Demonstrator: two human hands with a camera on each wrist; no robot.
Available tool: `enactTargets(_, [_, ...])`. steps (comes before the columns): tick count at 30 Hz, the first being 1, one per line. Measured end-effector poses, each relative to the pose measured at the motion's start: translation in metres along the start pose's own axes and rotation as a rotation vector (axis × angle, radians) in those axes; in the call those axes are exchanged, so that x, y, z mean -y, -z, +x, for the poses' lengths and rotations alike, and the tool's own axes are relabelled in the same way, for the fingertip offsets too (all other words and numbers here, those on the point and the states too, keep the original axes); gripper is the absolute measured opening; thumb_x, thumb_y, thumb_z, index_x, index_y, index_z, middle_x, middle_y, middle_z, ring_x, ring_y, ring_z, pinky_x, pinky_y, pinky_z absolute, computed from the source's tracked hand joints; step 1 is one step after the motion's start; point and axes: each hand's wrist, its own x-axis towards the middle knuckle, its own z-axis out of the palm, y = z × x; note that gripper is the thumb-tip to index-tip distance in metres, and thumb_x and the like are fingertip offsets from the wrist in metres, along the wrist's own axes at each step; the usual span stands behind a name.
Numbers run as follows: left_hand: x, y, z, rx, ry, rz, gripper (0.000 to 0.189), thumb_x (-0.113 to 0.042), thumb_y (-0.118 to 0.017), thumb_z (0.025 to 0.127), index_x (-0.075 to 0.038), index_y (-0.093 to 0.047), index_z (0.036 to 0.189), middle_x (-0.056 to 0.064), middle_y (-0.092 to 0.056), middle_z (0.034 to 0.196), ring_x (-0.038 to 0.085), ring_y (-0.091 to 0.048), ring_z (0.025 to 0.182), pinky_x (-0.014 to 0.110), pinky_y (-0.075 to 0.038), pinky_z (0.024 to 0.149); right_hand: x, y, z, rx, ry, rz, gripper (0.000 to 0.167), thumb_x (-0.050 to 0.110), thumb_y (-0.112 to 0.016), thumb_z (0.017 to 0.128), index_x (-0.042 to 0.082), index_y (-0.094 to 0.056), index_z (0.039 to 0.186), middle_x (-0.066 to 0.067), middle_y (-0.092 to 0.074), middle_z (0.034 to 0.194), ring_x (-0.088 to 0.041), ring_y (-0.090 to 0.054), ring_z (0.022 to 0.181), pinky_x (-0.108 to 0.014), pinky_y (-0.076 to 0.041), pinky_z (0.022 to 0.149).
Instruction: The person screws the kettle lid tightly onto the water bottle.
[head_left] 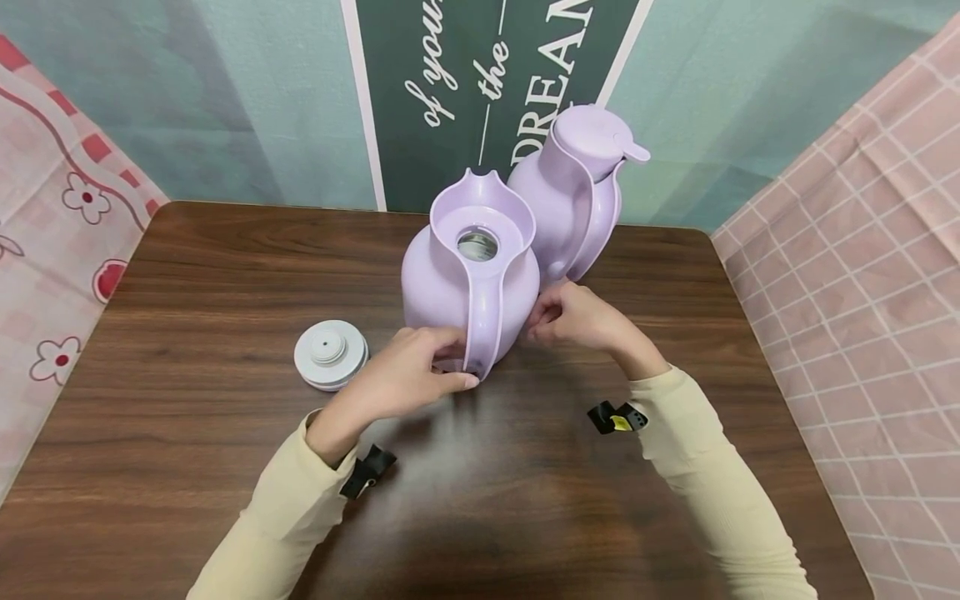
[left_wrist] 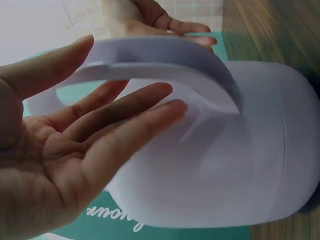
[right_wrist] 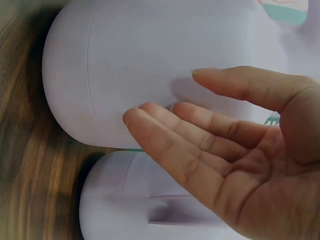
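A lilac vacuum jug [head_left: 431, 287] stands upright with its top uncovered, so the round mouth and silvery inside show. My left hand [head_left: 405, 371] is at the low end of its handle [head_left: 484, 312]. In the left wrist view the thumb lies by the handle's outer side, and the other fingers [left_wrist: 135, 120] extend loosely beneath it, near the body. Close to the jug's right side is my right hand [head_left: 581, 317], its fingers [right_wrist: 155, 135] loosely extended and not wrapped round anything. Behind, a second lilac jug [head_left: 543, 200] has its lid [head_left: 592, 133] on.
To the left, a white round stopper [head_left: 330, 348] lies on the brown wooden table [head_left: 187, 400]. A green and teal cloth [head_left: 285, 100] with lettering hangs behind the jugs. Pink patterned cloths hang at the left and right.
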Motion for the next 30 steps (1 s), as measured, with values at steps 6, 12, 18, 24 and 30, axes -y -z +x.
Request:
enactTargets(6, [0.011, 0.005, -0.006, -0.017, 0.022, -0.022, 0.024, -0.008, -0.069, 0.078, -0.003, -0.063, 0.101, 0.009, -0.067, 0.099, 0.017, -0.062, 0.096, 0.035, -0.046, 0.082, 0.007, -0.003, -0.006, 0.066, 0.071, 0.015, 0.009, 0.002, -0.069, 0.073, 0.004, -0.071, 0.081, -0.004, -0.068, 0.078, -0.011, -0.062, 0.072, -0.027, -0.049, 0.066])
enactTargets(12, [0.026, 0.007, -0.012, -0.029, 0.051, -0.013, 0.023, -0.007, -0.068, 0.079, -0.002, -0.063, 0.101, 0.008, -0.068, 0.096, 0.020, -0.062, 0.093, 0.037, -0.045, 0.080, 0.016, -0.010, -0.008, 0.204, 0.197, 0.132, 0.020, -0.007, -0.065, 0.074, -0.004, -0.068, 0.094, -0.011, -0.068, 0.091, -0.021, -0.065, 0.086, -0.026, -0.050, 0.073])
enactTargets(18, [0.035, 0.015, -0.018, -0.040, 0.075, -0.037, 0.022, -0.007, -0.066, 0.081, 0.000, -0.063, 0.102, 0.009, -0.067, 0.097, 0.021, -0.062, 0.093, 0.041, -0.045, 0.082, 0.030, -0.014, -0.008, 0.298, 0.329, 0.166, 0.025, -0.010, -0.065, 0.074, -0.004, -0.066, 0.099, -0.012, -0.067, 0.098, -0.019, -0.063, 0.093, -0.027, -0.049, 0.078])
enactTargets(24, [0.042, 0.025, -0.026, -0.096, 0.132, -0.006, 0.021, -0.009, -0.065, 0.082, -0.001, -0.063, 0.102, 0.010, -0.067, 0.098, 0.025, -0.061, 0.092, 0.041, -0.045, 0.081, 0.038, -0.018, -0.004, 0.327, 0.383, 0.158, 0.025, -0.010, -0.065, 0.073, -0.004, -0.066, 0.098, -0.011, -0.066, 0.101, -0.018, -0.061, 0.097, -0.028, -0.048, 0.080])
enactTargets(30, [0.048, 0.034, -0.032, -0.156, 0.246, 0.068, 0.023, -0.010, -0.065, 0.082, -0.002, -0.063, 0.104, 0.016, -0.064, 0.103, 0.029, -0.062, 0.089, 0.044, -0.043, 0.084, 0.042, -0.023, 0.002, 0.310, 0.445, 0.065, 0.025, -0.008, -0.068, 0.071, -0.001, -0.067, 0.095, -0.004, -0.067, 0.093, -0.007, -0.060, 0.087, -0.024, -0.048, 0.077])
